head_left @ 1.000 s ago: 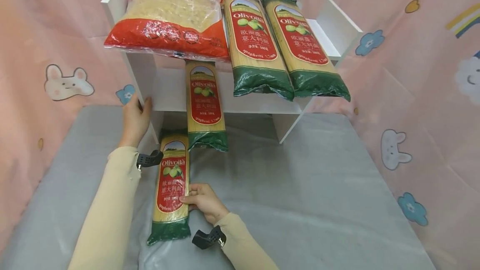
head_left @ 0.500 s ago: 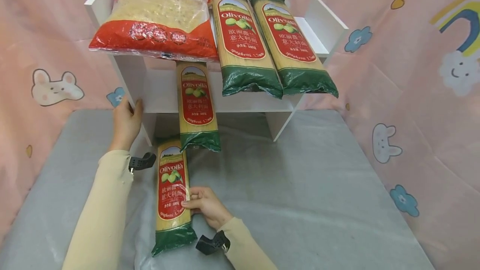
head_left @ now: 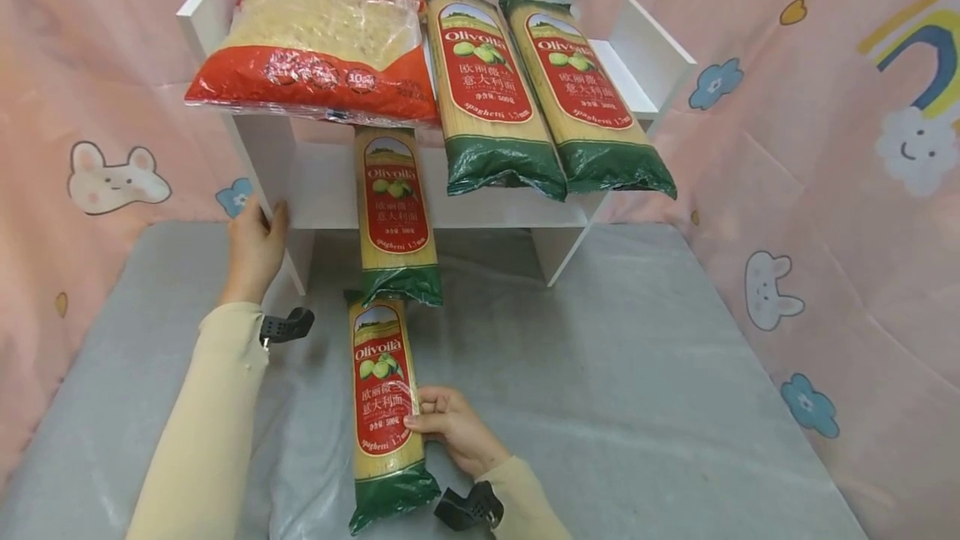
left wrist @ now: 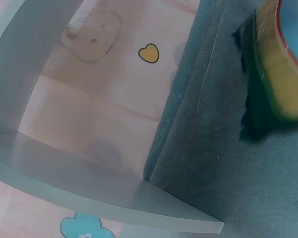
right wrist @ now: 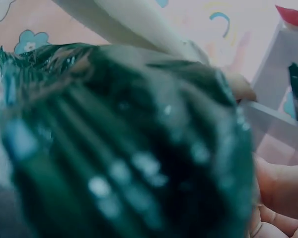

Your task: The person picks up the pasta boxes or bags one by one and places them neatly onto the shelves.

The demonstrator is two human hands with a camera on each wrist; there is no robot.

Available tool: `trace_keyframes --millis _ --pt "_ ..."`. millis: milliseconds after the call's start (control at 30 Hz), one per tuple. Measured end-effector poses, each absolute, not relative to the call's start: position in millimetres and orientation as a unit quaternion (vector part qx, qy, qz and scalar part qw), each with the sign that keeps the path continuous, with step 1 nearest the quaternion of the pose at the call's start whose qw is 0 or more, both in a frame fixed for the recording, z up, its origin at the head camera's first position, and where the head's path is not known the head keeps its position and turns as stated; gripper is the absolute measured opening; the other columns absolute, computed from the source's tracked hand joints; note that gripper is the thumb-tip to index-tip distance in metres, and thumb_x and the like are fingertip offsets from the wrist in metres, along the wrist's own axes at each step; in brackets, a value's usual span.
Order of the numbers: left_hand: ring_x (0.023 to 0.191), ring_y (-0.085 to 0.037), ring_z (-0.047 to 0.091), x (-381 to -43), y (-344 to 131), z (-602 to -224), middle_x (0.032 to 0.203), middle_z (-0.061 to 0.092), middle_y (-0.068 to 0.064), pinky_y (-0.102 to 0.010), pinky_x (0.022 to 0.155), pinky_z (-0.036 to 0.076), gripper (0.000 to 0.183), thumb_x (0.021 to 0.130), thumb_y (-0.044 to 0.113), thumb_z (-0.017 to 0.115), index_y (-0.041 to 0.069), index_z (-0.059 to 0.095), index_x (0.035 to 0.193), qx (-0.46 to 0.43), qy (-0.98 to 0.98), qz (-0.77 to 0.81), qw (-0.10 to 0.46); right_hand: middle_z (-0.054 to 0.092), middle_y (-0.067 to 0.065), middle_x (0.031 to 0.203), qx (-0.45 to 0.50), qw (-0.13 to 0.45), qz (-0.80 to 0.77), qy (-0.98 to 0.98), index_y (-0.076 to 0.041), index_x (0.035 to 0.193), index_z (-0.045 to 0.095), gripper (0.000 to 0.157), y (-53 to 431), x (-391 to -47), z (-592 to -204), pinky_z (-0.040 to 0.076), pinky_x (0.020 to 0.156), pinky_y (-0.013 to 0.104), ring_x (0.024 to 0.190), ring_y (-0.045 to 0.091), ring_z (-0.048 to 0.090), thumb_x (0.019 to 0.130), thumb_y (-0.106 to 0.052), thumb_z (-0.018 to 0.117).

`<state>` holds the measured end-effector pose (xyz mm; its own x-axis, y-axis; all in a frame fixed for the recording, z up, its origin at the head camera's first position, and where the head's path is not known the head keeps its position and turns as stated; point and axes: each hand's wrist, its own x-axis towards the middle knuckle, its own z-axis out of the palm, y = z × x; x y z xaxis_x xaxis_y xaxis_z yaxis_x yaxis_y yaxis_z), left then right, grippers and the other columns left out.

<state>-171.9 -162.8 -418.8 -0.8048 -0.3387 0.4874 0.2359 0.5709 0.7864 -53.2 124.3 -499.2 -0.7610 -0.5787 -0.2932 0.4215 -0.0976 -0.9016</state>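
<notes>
My right hand (head_left: 457,432) pinches the right edge of a spaghetti pack (head_left: 382,407) with a red label and green ends, thumb on its front. Its green end (right wrist: 129,144) fills most of the right wrist view. With the thumb on the near side, my left hand (head_left: 255,252) grips the left side panel of a white shelf (head_left: 322,182). Another spaghetti pack (head_left: 395,207) lies on the middle board, its green end jutting past the front edge, just above the held pack's top. The left wrist view shows the panel and part of a blurred pack (left wrist: 268,94).
On the top board lie a red pasta bag (head_left: 322,32) and two more spaghetti packs (head_left: 495,90) (head_left: 592,98), overhanging the front. The shelf stands on a grey cloth-covered table (head_left: 600,373). A pink patterned curtain (head_left: 825,148) hangs behind and around.
My right hand has drawn the spaghetti pack out from beneath the shelf, toward me and to the right. My left hand keeps its grip on the side panel.
</notes>
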Motion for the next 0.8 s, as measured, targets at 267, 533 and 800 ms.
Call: trace_keyframes --millis 267,533,800 --pt "0.055 0.001 0.036 -171 -159 -419 0.071 0.054 -0.021 -0.015 0.051 0.029 0.02 0.096 0.006 0.047 -0.01 0.056 0.104 0.029 -0.824 -0.464 0.323 0.071 -0.002 0.085 -0.091 0.302 -0.756 0.574 0.012 0.108 0.059 0.026 159 -43 -498 0.051 0.072 0.024 0.079 0.009 0.066 0.083 0.006 0.057" --pt "0.056 0.0 0.037 -166 -164 -416 0.075 0.056 -0.023 -0.014 0.051 0.029 0.023 0.098 0.01 0.047 -0.009 0.056 0.107 0.046 -0.836 -0.446 0.316 0.071 0.002 0.093 -0.112 0.299 -0.798 0.511 -0.009 0.103 0.065 0.027 188 -33 -487 0.05 0.076 0.025 0.085 0.011 0.066 0.085 0.008 0.052" --pt "0.063 -0.009 0.043 -171 -162 -419 0.081 0.059 -0.025 -0.016 0.057 0.032 0.024 0.098 0.01 0.046 -0.01 0.055 0.106 0.044 -0.836 -0.453 0.307 0.07 0.006 0.104 -0.168 0.27 -0.817 0.481 -0.006 0.113 0.064 0.036 228 -18 -476 0.048 0.085 0.029 0.094 0.015 0.065 0.089 0.011 0.043"
